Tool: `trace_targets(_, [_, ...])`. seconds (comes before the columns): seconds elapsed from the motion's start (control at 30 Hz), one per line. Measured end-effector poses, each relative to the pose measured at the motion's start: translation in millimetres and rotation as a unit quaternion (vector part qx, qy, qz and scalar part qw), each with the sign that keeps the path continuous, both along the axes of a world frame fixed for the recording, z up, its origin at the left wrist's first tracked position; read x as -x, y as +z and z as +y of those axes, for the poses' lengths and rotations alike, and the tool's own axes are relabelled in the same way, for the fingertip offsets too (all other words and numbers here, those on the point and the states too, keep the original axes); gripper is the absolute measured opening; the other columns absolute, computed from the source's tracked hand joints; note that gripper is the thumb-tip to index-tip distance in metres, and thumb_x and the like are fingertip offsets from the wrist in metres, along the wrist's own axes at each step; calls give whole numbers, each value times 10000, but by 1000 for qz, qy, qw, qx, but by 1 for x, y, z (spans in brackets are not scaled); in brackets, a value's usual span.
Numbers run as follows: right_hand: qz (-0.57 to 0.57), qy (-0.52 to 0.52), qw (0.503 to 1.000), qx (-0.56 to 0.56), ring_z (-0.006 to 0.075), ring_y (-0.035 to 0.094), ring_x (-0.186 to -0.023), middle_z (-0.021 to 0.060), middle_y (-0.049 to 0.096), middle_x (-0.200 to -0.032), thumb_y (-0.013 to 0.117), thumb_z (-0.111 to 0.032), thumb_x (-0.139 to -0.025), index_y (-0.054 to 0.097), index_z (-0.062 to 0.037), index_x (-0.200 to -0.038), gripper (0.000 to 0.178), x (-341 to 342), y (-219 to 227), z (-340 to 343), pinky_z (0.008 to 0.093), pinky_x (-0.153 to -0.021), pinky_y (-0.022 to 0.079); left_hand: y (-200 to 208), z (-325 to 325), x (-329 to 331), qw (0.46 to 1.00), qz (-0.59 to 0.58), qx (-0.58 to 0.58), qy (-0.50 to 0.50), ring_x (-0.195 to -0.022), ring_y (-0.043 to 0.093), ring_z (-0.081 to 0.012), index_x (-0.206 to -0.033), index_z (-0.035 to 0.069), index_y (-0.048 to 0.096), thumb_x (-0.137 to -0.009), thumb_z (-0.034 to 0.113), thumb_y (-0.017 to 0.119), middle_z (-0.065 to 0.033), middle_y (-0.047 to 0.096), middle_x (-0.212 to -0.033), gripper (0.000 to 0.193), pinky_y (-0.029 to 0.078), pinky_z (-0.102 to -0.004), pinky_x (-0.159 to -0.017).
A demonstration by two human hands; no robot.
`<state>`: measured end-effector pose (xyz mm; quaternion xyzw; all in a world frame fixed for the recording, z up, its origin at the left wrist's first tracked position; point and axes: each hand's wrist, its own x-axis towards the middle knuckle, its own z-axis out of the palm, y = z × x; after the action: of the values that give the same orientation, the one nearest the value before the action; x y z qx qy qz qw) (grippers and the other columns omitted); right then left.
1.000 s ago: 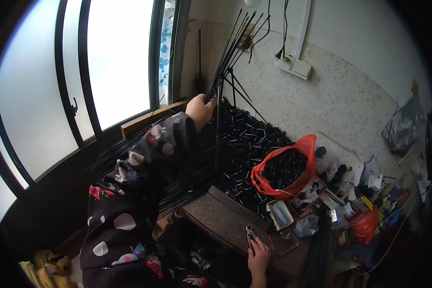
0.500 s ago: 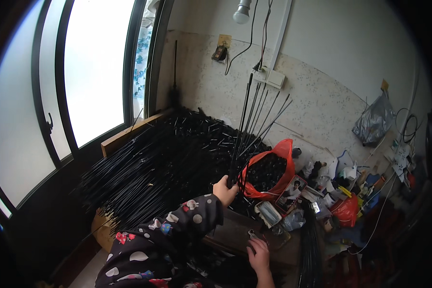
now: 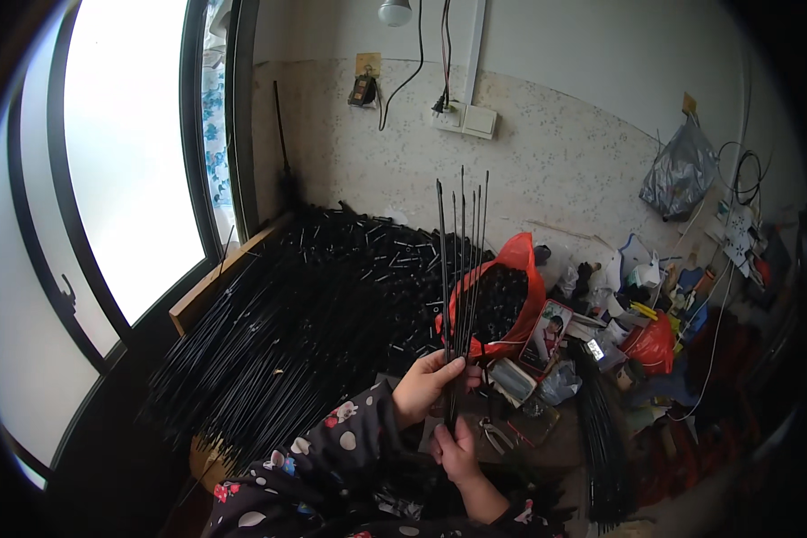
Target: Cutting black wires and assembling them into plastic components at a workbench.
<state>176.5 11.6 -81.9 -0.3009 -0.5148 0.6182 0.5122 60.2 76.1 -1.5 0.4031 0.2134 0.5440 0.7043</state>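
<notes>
A small bundle of thin black rods [image 3: 445, 260] stands upright before me, spreading apart toward the top. My left hand [image 3: 424, 384] is closed around its lower middle, thumb across the front. Below it, my right hand [image 3: 455, 454] pinches the bottom ends of the same bundle. Just to the right of my hands, a pair of pliers [image 3: 496, 437] lies on the dark bench with its handles apart. Behind the rods sits a red plastic bag [image 3: 535, 296] filled with small black pieces.
A large heap of black rods [image 3: 251, 359] and short black tubes [image 3: 368, 251] covers the left and back. A phone [image 3: 547, 336] leans beside the bag. Further right are a bundle of black strands [image 3: 598, 430], a smaller red bag [image 3: 651, 345] and mixed clutter.
My right hand has left the pliers on the bench and come up to the rods' lower ends. The bundle now stands more upright in my left hand. The view has turned to the right.
</notes>
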Motion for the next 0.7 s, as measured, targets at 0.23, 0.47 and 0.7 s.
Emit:
trace_targets(0.23, [5, -15, 1000, -27, 93, 475, -524, 14, 505, -665, 504, -110, -893, 434, -63, -1075, 201, -2, 8, -7, 206, -479, 379, -9, -4, 13, 995, 26, 24, -97, -967, 581, -202, -1082, -5, 536, -872, 126, 554, -109, 600, -1058, 248, 454, -333, -883])
trace_targets(0.47, [-57, 104, 991, 55, 102, 503, -567, 38, 536, -718, 517, -82, -883, 476, -36, -1017, 148, -27, -16, -15, 226, -530, 415, -8, -3, 15, 998, 23, 0, -61, -895, 606, -176, -1079, 5, 564, -894, 162, 522, -96, 634, -968, 246, 475, -316, -836])
trace_targets(0.7, [-13, -65, 998, 2, 107, 461, -499, 53, 528, -691, 423, -166, -938, 477, -19, -977, 161, -28, -11, -16, 231, -502, 412, 1, -7, 26, 964, 249, -63, -73, -833, 620, -187, -1040, -61, 553, -935, 253, 440, -124, 638, -907, 349, 495, -304, -772])
